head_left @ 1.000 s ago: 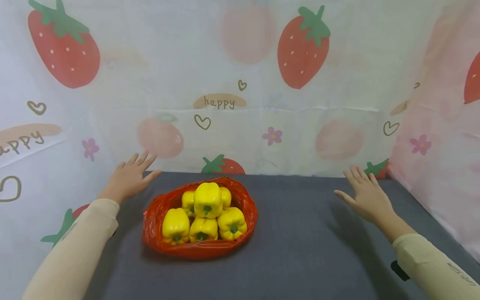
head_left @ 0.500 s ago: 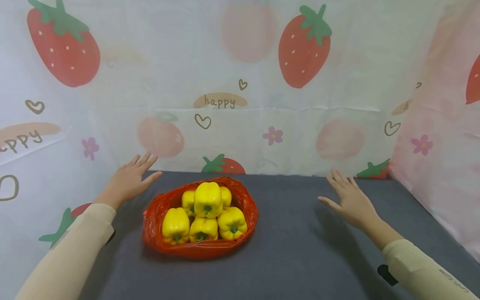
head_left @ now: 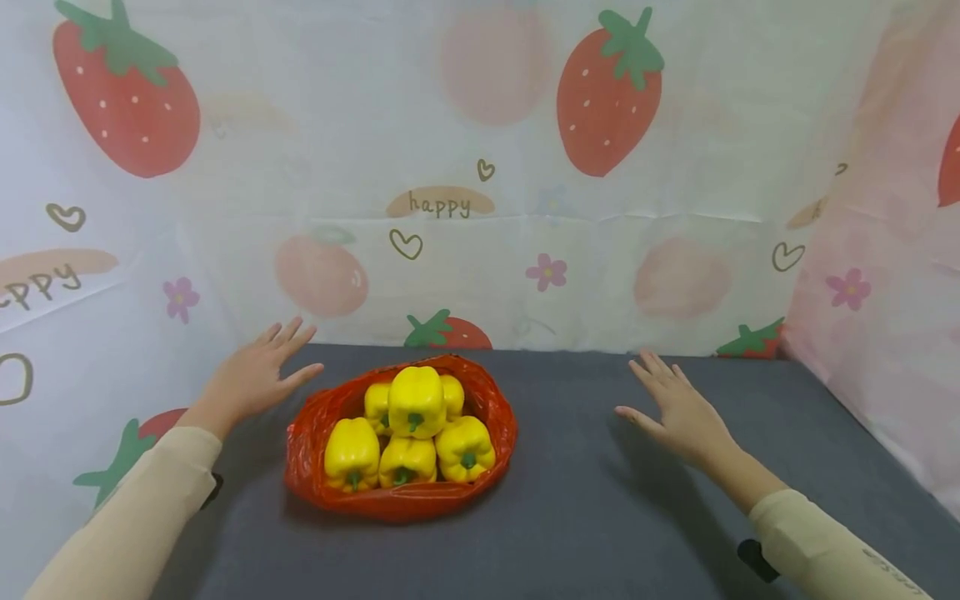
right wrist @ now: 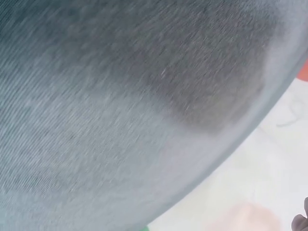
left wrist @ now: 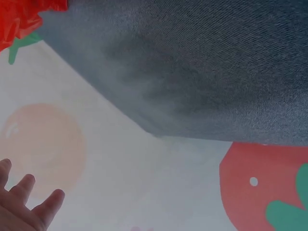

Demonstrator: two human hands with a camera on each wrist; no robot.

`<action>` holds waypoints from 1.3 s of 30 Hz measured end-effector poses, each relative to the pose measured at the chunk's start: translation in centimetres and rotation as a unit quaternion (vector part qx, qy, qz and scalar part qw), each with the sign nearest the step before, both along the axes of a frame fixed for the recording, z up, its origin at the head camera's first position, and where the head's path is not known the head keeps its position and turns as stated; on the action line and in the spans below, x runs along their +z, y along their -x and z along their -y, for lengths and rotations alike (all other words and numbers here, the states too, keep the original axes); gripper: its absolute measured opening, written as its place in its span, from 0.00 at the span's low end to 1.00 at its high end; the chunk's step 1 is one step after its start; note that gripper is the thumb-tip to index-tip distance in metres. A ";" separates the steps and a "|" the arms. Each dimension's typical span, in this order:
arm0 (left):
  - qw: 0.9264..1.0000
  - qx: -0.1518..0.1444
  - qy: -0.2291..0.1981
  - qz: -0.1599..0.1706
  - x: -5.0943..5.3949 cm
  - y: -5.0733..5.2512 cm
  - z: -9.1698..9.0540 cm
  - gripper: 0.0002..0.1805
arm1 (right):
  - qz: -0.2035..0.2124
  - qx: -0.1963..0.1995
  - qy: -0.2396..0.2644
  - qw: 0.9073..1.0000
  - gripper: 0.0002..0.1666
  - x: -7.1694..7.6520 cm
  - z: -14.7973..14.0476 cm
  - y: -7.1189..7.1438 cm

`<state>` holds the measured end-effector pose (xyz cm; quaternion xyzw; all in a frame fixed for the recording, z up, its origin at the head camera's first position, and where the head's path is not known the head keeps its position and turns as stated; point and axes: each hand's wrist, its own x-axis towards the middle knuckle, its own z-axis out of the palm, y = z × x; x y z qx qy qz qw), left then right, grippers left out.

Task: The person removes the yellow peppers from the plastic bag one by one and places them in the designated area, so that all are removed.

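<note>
Several yellow bell peppers (head_left: 416,400) with green stems are heaped in a red plastic bag (head_left: 405,504), its mouth spread wide, on the dark grey table. My left hand (head_left: 251,379) hovers just left of the bag with fingers extended, touching nothing. To the right of the bag, some way off, my right hand (head_left: 682,412) hangs over the table, fingers straight and holding nothing. In the left wrist view the bag's crinkled edge (left wrist: 24,19) shows at the upper left, and fingertips (left wrist: 50,204) at the lower left. Only a sliver of fingertip (right wrist: 299,222) shows in the right wrist view.
A grey cloth-covered table (head_left: 570,517) spreads under both hands. Behind it hangs a white curtain (head_left: 480,275) printed with strawberries, hearts and "happy". Similar fabric walls stand at the left and the right (head_left: 885,350).
My right hand has moved left over the table, closer to the bag. The left hand has shifted slightly lower. The bag and the peppers stay in place.
</note>
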<state>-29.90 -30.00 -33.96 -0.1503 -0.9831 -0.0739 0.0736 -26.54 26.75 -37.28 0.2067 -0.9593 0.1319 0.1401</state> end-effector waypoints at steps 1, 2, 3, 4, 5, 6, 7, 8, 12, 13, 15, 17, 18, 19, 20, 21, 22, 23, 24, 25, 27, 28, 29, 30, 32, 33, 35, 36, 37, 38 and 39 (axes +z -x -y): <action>1.000 -0.001 -0.002 0.000 -0.1 -0.1 0.1 0.44 | 0.001 0.002 0.003 1.000 0.48 -0.1 0.2 0.0; 1.000 -0.002 -0.004 0.000 -0.1 -0.2 0.1 0.44 | 0.002 0.005 0.008 1.000 0.48 -0.2 0.4 -0.1; 1.000 -0.002 -0.006 0.001 -0.2 -0.3 0.1 0.45 | 0.003 0.007 0.013 1.000 0.48 -0.3 0.5 -0.1; 1.000 -0.001 -0.010 0.003 -0.2 -0.4 0.1 0.45 | 0.004 0.008 0.017 1.000 0.48 -0.4 0.7 -0.1; 1.000 -0.001 -0.014 0.003 -0.2 -0.4 0.1 0.46 | 0.007 0.007 0.020 1.000 0.48 -0.5 0.9 -0.1; 1.000 -0.001 -0.018 0.003 -0.2 -0.5 0.0 0.46 | 0.010 0.007 0.023 1.000 0.49 -0.5 1.1 -0.1; 1.000 0.000 -0.023 0.004 -0.2 -0.6 0.0 0.46 | 0.013 0.007 0.027 1.000 0.49 -0.5 1.3 -0.2; 1.000 0.000 -0.027 0.004 -0.2 -0.7 0.0 0.46 | 0.018 0.006 0.030 0.999 0.49 -0.5 1.5 -0.2; 0.999 0.002 -0.045 0.006 -0.2 -1.1 -0.2 0.46 | 0.036 -0.004 0.048 0.998 0.49 -0.4 2.4 -0.2; 0.999 0.002 -0.049 0.008 -0.2 -1.1 -0.2 0.46 | 0.040 -0.006 0.053 0.998 0.49 -0.5 2.6 -0.2; 0.998 0.003 -0.055 0.011 -0.3 -1.2 -0.4 0.46 | 0.043 -0.006 0.063 0.997 0.49 -0.5 3.0 -0.3; 0.998 0.005 -0.065 0.017 -0.5 -1.3 -0.5 0.46 | 0.040 -0.002 0.073 0.997 0.49 -0.6 3.4 -0.3; 0.997 0.007 -0.068 0.020 -0.5 -1.3 -0.6 0.46 | 0.037 0.000 0.078 0.996 0.49 -0.7 3.6 -0.3; 0.997 0.009 -0.073 0.023 -0.5 -1.3 -0.7 0.47 | 0.035 0.001 0.083 0.996 0.49 -0.7 3.7 -0.3; 0.997 0.011 -0.078 0.025 -0.6 -1.4 -0.8 0.47 | 0.033 0.002 0.090 0.995 0.49 -0.8 4.0 -0.3; 0.996 0.014 -0.085 0.029 -0.6 -1.4 -0.8 0.47 | 0.032 0.003 0.096 0.995 0.49 -0.8 4.2 -0.3; 0.995 0.017 -0.090 0.032 -0.7 -1.5 -0.9 0.47 | 0.033 0.003 0.102 0.994 0.49 -0.9 4.4 -0.2; 0.995 0.019 -0.095 0.034 -0.7 -1.6 -0.9 0.46 | 0.034 0.003 0.107 0.994 0.49 -1.0 4.7 -0.2; 0.994 0.021 -0.100 0.033 -0.7 -1.7 -0.9 0.46 | 0.036 0.004 0.113 0.993 0.49 -1.0 5.0 -0.1; 0.994 0.024 -0.106 0.034 -0.8 -1.8 -0.9 0.45 | 0.039 0.006 0.118 0.992 0.50 -1.0 5.3 -0.1; 0.992 0.029 -0.116 0.034 -0.9 -2.1 -1.0 0.44 | 0.041 0.010 0.127 0.991 0.50 -1.1 5.9 0.0; 0.992 0.033 -0.121 0.035 -1.0 -2.2 -1.1 0.43 | 0.044 0.012 0.133 0.990 0.50 -1.1 6.3 0.0; 0.990 0.036 -0.127 0.038 -1.1 -2.3 -1.1 0.43 | 0.044 0.014 0.138 0.989 0.51 -1.2 6.6 -0.1; 0.990 0.041 -0.132 0.040 -1.2 -2.5 -1.2 0.43 | 0.043 0.016 0.140 0.989 0.51 -1.2 6.9 -0.1; 0.987 0.046 -0.145 0.047 -1.4 -2.6 -1.3 0.43 | 0.039 0.020 0.143 0.989 0.51 -1.3 7.5 -0.2; 0.986 0.050 -0.152 0.050 -1.5 -2.7 -1.3 0.44 | 0.037 0.022 0.145 0.989 0.50 -1.4 7.7 -0.3; 0.983 0.057 -0.165 0.055 -1.6 -2.7 -1.3 0.44 | 0.030 0.025 0.145 0.989 0.50 -1.4 8.3 -0.4; 0.982 0.061 -0.171 0.058 -1.6 -2.8 -1.3 0.44 | 0.026 0.028 0.148 0.988 0.49 -1.5 8.5 -0.5; 0.980 0.065 -0.179 0.062 -1.7 -2.8 -1.3 0.44 | 0.024 0.031 0.152 0.988 0.49 -1.5 8.8 -0.6; 0.978 0.070 -0.186 0.067 -1.7 -2.9 -1.3 0.44 | 0.023 0.033 0.157 0.987 0.48 -1.5 9.0 -0.7; 0.975 0.076 -0.194 0.072 -1.8 -2.9 -1.2 0.44 | 0.022 0.035 0.163 0.986 0.48 -1.5 9.2 -0.8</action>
